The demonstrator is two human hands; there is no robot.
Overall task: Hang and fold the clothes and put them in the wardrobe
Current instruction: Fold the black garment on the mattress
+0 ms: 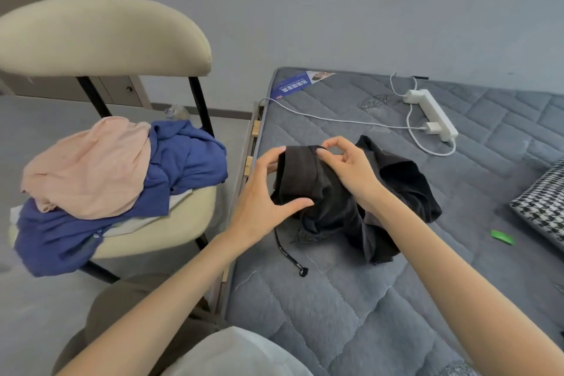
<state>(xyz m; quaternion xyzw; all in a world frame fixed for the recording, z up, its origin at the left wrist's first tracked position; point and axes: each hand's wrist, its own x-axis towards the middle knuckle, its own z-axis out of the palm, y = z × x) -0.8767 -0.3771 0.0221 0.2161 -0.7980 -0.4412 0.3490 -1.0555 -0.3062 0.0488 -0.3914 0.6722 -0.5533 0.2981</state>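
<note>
1. Black garment [399,189]: lies crumpled on the grey quilted bed [335,330] at the centre of the frame, near the bed's left edge; one part is gathered into a thick fold raised between the two hands
2. Left hand [268,192]: just left of the fold; the thumb lies on the fabric lower down and the fingers [273,156] curl over the fold's upper edge, so the fold is gripped between them
3. Right hand [351,171]: on the right side of the fold; thumb and forefinger are closed in a pinch on its top edge, the other fingers loosely bent
4. Drawstring [290,253]: black cord trailing from the garment toward the lower centre, its knotted end resting on the bed
5. Chair [106,33]: cream, with black legs, at the left of the frame beside the bed; on its seat a pink garment [91,168] lies on top of a blue garment [186,162], which hangs over the seat's front edge
6. Power strip [433,110]: white, on the bed at the upper right, with a white cable [335,120] running to the bed's left edge
7. Checked cushion [543,207]: at the right edge, with a green scrap [502,237] near it
</note>
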